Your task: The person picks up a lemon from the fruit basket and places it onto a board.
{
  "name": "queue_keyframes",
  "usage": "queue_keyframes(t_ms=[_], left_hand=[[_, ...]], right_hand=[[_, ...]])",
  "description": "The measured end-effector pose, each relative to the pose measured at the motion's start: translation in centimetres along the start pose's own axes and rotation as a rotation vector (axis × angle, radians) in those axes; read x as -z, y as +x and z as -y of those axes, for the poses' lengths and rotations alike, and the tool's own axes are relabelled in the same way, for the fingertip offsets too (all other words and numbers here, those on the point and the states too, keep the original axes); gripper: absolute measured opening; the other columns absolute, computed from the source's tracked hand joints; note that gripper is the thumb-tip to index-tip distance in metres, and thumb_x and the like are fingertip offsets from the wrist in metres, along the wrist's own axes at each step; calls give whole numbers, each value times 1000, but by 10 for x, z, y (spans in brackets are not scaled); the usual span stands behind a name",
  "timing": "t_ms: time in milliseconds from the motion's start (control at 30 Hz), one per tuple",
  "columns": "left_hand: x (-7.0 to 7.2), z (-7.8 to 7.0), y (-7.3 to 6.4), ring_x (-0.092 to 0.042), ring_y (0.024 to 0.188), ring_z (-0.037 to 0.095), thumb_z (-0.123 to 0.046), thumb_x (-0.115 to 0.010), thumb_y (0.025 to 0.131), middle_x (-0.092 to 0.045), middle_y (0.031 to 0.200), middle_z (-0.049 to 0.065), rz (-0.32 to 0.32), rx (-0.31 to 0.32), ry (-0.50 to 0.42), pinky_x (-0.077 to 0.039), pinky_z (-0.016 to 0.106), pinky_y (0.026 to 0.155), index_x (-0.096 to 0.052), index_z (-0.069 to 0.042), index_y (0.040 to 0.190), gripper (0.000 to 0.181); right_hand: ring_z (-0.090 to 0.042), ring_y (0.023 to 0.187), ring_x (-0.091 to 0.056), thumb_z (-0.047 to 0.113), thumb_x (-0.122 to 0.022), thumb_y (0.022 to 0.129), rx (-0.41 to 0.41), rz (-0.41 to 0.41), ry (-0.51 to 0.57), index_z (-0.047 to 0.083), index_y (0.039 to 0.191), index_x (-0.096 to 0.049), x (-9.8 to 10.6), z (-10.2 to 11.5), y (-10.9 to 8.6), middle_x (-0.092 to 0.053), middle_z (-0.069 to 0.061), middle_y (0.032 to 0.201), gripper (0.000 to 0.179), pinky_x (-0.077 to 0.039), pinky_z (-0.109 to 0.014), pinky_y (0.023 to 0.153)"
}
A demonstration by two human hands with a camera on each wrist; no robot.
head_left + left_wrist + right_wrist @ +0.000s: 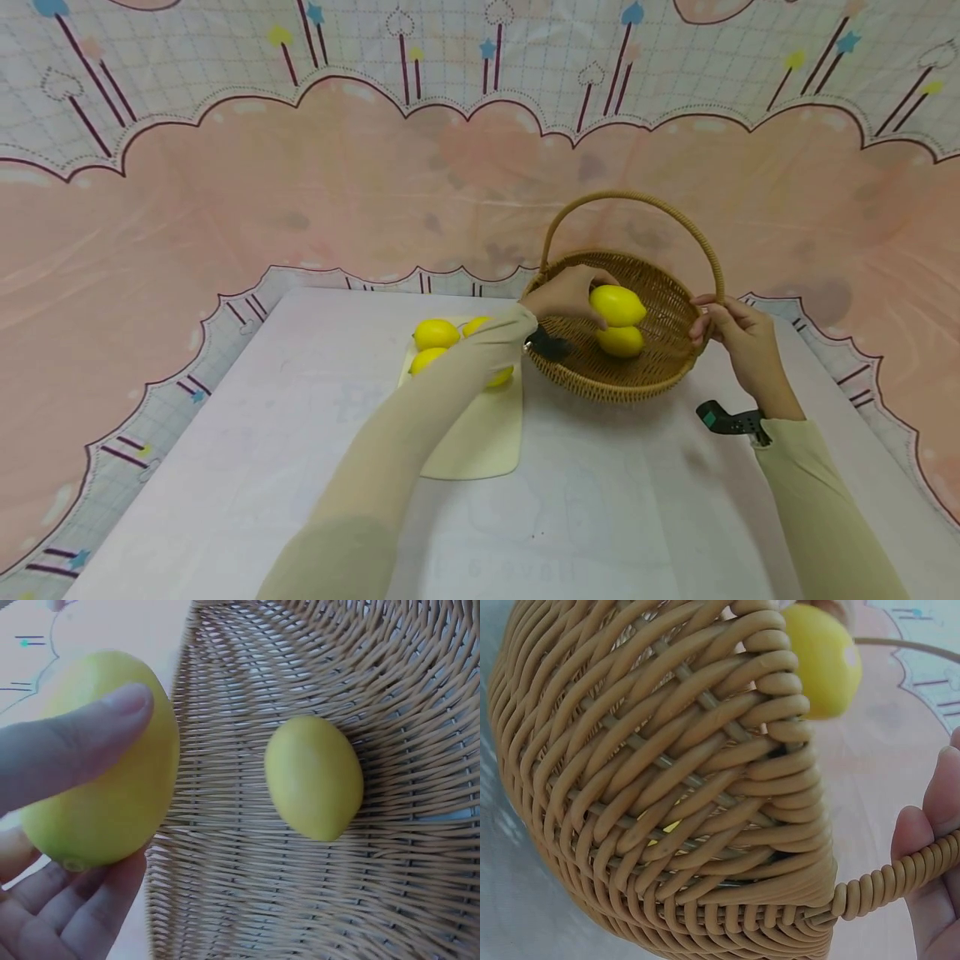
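My left hand (573, 293) grips a yellow lemon (618, 306) over the wicker basket (652, 387); in the left wrist view the thumb lies across this lemon (112, 802). Inside the basket rests a second lemon (620, 342), seen whole on the woven bottom in the left wrist view. My right hand (738, 329) holds the base of the basket's arched handle (626, 195) at the right rim. In the right wrist view its fingers (934, 900) are against the coiled handle (900, 881). The basket appears tilted toward me.
Left of the basket, a cream cutting board (480, 446) bears several more lemons (436, 334), partly hidden by my left sleeve (450, 375). All stand on a white-covered table (300, 400). A patterned pink cloth (337, 192) hangs behind. Black wrist devices (727, 418) stick out near both hands.
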State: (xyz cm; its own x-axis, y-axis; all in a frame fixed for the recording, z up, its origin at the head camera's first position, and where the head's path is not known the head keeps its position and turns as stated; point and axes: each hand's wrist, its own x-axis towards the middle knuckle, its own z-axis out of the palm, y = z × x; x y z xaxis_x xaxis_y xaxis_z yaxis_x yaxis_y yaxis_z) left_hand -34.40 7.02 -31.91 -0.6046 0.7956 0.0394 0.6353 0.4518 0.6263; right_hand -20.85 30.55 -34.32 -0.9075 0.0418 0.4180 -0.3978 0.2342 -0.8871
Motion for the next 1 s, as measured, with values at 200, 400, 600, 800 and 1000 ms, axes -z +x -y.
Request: queue_keyframes(t_ms=[200,400,600,800,1000], left_hand=[[9,1,-14,-58,109,15,-23,-83,71,-59,127,4,-48,-5,-19,-49,22,90,-54,-11,129,66],[15,2,-28,-56,113,17,-23,-84,70,-57,129,4,-84,-15,-43,-48,23,93,-54,-11,130,68],[22,-2,-48,-55,115,19,-23,-83,70,-56,131,5,-103,1,-33,-48,26,95,-52,-12,132,69],[26,0,-68,-56,113,20,-19,-84,70,-58,128,7,-146,-1,-74,-48,28,95,-53,-11,131,70],[27,10,-88,-55,112,20,-18,-84,69,-57,127,5,-202,14,-108,-49,30,96,-54,-12,130,68]], right_hand=[[-8,62,-60,17,-48,98,5,0,-2,2,108,-62,0,0,1,-65,4,69,23,-53,-13,66],[-8,62,-60,19,-48,98,-1,-3,-43,7,108,-63,0,0,0,-64,5,69,22,-53,-12,68],[-8,62,-60,19,-48,98,-2,-7,-43,6,108,-62,0,-1,1,-64,5,69,22,-53,-13,67],[-7,62,-60,19,-48,98,-1,-1,-51,6,108,-62,3,-6,8,-64,5,69,22,-53,-13,67],[-7,62,-60,20,-48,98,5,11,-40,6,108,-62,6,-11,15,-64,5,69,22,-53,-13,67]])
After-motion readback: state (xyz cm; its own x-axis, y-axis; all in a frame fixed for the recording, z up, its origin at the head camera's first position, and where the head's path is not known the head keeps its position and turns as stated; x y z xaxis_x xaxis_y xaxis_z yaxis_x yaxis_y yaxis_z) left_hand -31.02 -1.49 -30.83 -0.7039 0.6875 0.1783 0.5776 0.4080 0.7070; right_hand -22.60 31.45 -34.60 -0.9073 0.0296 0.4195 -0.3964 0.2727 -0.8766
